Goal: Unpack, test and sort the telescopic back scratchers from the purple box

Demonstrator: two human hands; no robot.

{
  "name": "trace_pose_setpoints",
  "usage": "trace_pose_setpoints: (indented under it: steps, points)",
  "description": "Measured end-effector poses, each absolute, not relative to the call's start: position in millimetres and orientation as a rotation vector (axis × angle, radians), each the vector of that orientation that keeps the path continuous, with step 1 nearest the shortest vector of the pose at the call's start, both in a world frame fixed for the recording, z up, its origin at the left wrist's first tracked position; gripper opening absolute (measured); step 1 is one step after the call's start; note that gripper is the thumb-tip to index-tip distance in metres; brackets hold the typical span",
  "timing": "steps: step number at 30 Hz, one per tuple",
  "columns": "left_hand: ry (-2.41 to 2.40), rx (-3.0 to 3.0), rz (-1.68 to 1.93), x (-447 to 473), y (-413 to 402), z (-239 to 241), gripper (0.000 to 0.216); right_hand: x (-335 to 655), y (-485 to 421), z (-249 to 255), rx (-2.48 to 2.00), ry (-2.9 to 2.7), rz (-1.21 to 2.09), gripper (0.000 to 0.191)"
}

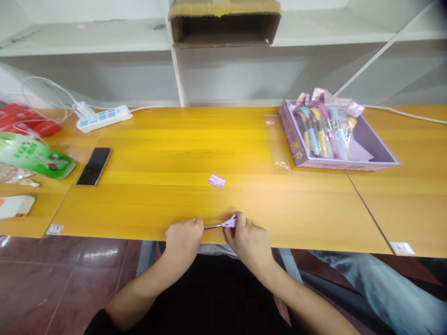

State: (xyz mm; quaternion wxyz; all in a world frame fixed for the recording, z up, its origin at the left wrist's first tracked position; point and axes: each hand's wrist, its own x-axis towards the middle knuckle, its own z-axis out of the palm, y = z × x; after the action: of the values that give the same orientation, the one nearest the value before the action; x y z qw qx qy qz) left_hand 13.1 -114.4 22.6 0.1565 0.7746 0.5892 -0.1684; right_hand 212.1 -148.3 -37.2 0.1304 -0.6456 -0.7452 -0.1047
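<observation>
At the near edge of the yellow table [244,153], both my hands hold a small back scratcher [223,225] with a thin metal rod and a purple claw head. My left hand [183,239] is closed around its handle end. My right hand [249,242] pinches the purple claw head. A small purple label [217,181] lies flat on the table a little beyond my hands. At the back right stands a purple display box [366,160] with several more of these items in clear wrappers [324,125].
A black phone [94,166] and a white power strip [104,117] lie at the left, with a green packet [35,156] and red packs [21,118] beyond. A clear plastic sleeve [277,144] lies beside the box. A cardboard box [223,21] sits on the shelf. Another person's leg [377,279] shows at the right.
</observation>
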Motion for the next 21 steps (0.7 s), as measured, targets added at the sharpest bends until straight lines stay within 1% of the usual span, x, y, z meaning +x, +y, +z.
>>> trace_pose_setpoints:
  steps: [8, 11, 13, 15, 17, 19, 21]
  points:
    - [1.649, 2.228, -0.537, 13.6, -113.7, 18.9, 0.038, 210.0, -144.8, -37.4, -1.823, -2.186, -0.314, 0.017]
    - [1.619, 2.257, -0.494, 9.5, -108.1, 24.4, 0.032, 215.3, -135.3, -28.9, -1.772, -2.246, -0.271, 0.019]
    - [1.603, 2.258, -0.373, 5.3, -99.0, 36.8, 0.026, 223.6, -119.5, -12.3, -1.734, -2.29, -0.227, 0.019]
    - [1.568, 2.244, -0.162, -0.6, -82.9, 53.2, 0.02, 237.2, -93.1, 12.3, -1.744, -2.311, -0.16, 0.021]
    - [1.488, 2.201, 0.086, -7.1, -58.2, 66.5, 0.015, 257.6, -56.3, 38.4, -1.806, -2.306, -0.082, 0.035]
    - [1.352, 2.121, 0.26, -11.2, -26.8, 69.7, 0.017, 283.6, -14.2, 57.1, -1.926, -2.226, -0.054, 0.048]
    - [1.258, 1.953, 0.393, -10.6, 5.2, 60.2, 0.016, 310.9, 25.0, 61.6, -2.087, -2.115, -0.078, 0.048]
